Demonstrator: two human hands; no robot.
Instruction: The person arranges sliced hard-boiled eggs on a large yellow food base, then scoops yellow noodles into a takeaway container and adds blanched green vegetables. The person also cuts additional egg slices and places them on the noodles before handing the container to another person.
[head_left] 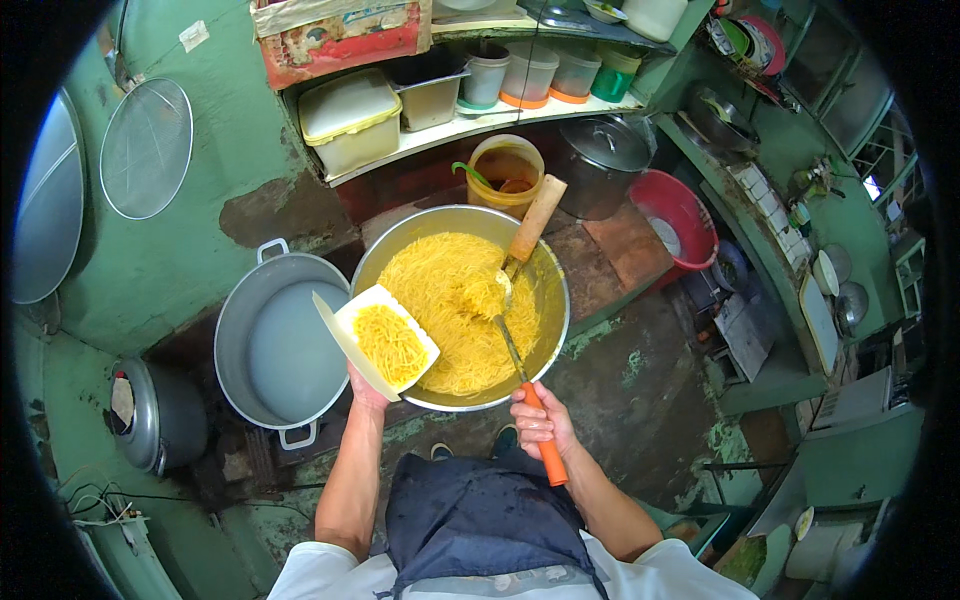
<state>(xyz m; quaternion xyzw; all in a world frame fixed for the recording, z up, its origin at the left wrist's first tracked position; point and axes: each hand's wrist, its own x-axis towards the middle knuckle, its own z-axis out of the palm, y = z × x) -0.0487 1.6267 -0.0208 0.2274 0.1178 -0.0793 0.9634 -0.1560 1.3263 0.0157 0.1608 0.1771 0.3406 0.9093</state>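
Observation:
A wide metal bowl (566, 290) holds a heap of yellow noodles (440, 270). My left hand (366, 386) grips a white takeout box (343, 322) over the bowl's left edge; its lid stands open and yellow noodles lie inside. At the near right side of the bowl, my right hand (545, 422) is closed round the orange handle of a serving spoon (527, 388). The spoon's metal head reaches into the heap, with noodles on it. A second utensil with a thick wooden handle (537, 218) leans in the bowl at the far right, its lower end among the noodles.
Left of the bowl stands a large aluminium pot (228, 340) with cloudy liquid. Behind are a yellow bucket (507, 150) of dark sauce, a lidded pot (606, 150) and a red tub (690, 215). A shelf (480, 125) carries several containers. A lidded pot (170, 420) sits lower left.

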